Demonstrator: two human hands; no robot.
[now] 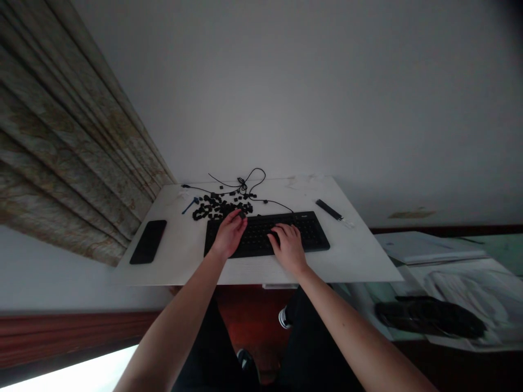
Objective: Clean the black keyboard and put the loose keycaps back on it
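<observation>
A black keyboard (pixel 258 237) lies across the front half of the white table. Over its left part is my left hand (pixel 231 235), fingers bent around a small dark keycap (pixel 242 215) at the fingertips. My right hand (pixel 289 245) rests on the keys right of the middle, palm down, thumb apart from the slightly curled fingers. Nothing shows in that hand, though its fingertips partly cover the keys. A heap of loose black keycaps (pixel 212 206) spreads behind the keyboard's left end, close beyond my left hand.
A blue tool (pixel 189 206) lies left of the heap, and a dark phone (pixel 148 242) nearer the left edge. The keyboard's cable (pixel 242 184) is looped at the back. A slim black brush-like item (pixel 329 209) sits at right. Below the right edge are papers and a black bag (pixel 433 317).
</observation>
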